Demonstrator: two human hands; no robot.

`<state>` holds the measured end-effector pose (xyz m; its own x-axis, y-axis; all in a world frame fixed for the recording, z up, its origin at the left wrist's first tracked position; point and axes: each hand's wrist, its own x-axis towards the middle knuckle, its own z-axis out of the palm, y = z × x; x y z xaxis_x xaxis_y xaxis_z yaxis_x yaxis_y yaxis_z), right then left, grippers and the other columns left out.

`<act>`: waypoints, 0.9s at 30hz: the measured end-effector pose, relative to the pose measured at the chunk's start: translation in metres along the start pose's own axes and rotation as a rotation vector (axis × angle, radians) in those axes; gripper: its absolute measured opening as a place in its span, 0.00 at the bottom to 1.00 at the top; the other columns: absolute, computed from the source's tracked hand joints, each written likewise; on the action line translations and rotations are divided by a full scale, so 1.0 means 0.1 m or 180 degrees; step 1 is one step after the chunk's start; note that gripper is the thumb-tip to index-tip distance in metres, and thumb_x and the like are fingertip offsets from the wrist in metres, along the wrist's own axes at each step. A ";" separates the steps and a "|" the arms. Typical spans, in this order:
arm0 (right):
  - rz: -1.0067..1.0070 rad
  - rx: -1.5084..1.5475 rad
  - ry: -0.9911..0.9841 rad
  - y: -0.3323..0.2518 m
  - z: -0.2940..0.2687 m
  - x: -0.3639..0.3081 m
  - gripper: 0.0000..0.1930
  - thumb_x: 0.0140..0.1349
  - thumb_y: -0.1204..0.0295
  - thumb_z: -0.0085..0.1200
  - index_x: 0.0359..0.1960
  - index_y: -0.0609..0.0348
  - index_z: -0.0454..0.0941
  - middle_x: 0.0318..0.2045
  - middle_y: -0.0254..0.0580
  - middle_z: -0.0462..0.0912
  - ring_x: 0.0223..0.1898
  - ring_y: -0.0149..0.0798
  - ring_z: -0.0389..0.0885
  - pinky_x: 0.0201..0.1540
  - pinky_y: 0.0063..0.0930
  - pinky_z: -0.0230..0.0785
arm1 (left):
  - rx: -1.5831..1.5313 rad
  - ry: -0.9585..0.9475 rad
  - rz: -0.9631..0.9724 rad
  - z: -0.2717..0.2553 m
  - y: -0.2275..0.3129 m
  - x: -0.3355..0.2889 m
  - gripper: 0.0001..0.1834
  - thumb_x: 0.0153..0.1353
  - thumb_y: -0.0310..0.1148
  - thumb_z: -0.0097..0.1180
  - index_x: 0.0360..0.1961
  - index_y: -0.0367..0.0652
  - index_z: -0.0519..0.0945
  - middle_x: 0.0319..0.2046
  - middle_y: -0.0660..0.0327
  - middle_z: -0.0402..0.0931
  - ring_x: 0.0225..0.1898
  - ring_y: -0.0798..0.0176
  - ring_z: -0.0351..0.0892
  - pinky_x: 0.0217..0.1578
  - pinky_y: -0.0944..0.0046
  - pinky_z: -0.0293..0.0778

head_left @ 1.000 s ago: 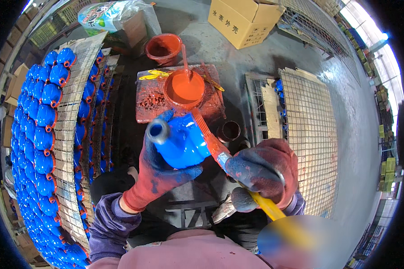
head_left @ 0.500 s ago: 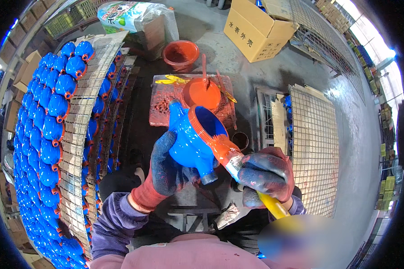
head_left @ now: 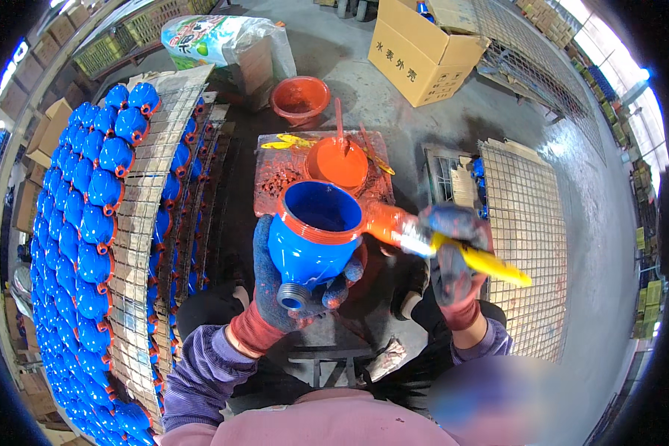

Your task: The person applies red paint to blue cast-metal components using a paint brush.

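My left hand [head_left: 271,290], in a dark coated glove with a red cuff, grips a glossy blue water meter housing [head_left: 309,254] from below and the left. The housing's round mouth faces up toward me, with orange-red paint on its threaded rim; a bare threaded pipe end points at me. In my right hand [head_left: 455,260], gloved alike, is a paintbrush [head_left: 490,265] with a yellow handle. Its orange-coated bristles touch the right side of the rim. Beyond the housing, a bowl of orange paint [head_left: 334,165] holds an upright stick.
Racks of blue housings [head_left: 97,223] rise close at my left. The paint bowl sits on a stained board [head_left: 267,189] with yellow-handled brushes [head_left: 293,140]. A red basin [head_left: 300,99] and cardboard box [head_left: 416,56] stand beyond. At right lies a wire mesh rack [head_left: 524,223].
The housing has turned in my left hand so its mouth faces up and its pipe end points at me. My right hand has swung the brush flatter, its handle now pointing right.
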<state>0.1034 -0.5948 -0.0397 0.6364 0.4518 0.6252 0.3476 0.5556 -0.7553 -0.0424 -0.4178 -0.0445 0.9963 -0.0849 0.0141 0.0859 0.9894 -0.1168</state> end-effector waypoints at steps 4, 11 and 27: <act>0.1443 0.0237 0.0671 -0.02 -0.07 0.17 0.21 0.68 0.60 0.43 0.52 0.68 0.67 0.47 0.51 0.76 0.34 0.40 0.81 0.44 0.30 0.75 | 0.1002 0.0383 0.0321 -0.01 0.03 -0.02 0.50 0.55 0.71 0.44 0.66 0.41 0.57 0.51 0.38 0.71 0.37 0.43 0.82 0.30 0.57 0.83; 0.1982 -0.0911 0.0676 -0.27 -0.03 0.37 0.12 0.65 0.69 0.53 0.44 0.65 0.79 0.31 0.36 0.82 0.23 0.27 0.77 0.25 0.20 0.70 | 0.2740 0.0836 0.0495 -0.14 0.02 -0.22 0.45 0.49 0.44 0.65 0.65 0.37 0.59 0.50 0.49 0.75 0.40 0.52 0.83 0.35 0.57 0.83; 0.0624 -0.2690 -0.0158 -0.37 0.05 0.43 0.10 0.60 0.71 0.55 0.35 0.68 0.81 0.23 0.42 0.83 0.24 0.31 0.81 0.27 0.24 0.71 | 0.3844 0.1020 0.0274 -0.09 -0.25 -0.01 0.52 0.39 0.28 0.73 0.66 0.43 0.56 0.58 0.59 0.65 0.59 0.60 0.69 0.57 0.56 0.70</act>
<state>0.1138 -0.5925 0.0163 0.7145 0.5260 0.4614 0.6422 -0.2311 -0.7309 -0.0455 -0.4435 -0.0500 0.9692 0.1282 -0.2101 0.1309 0.4545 0.8811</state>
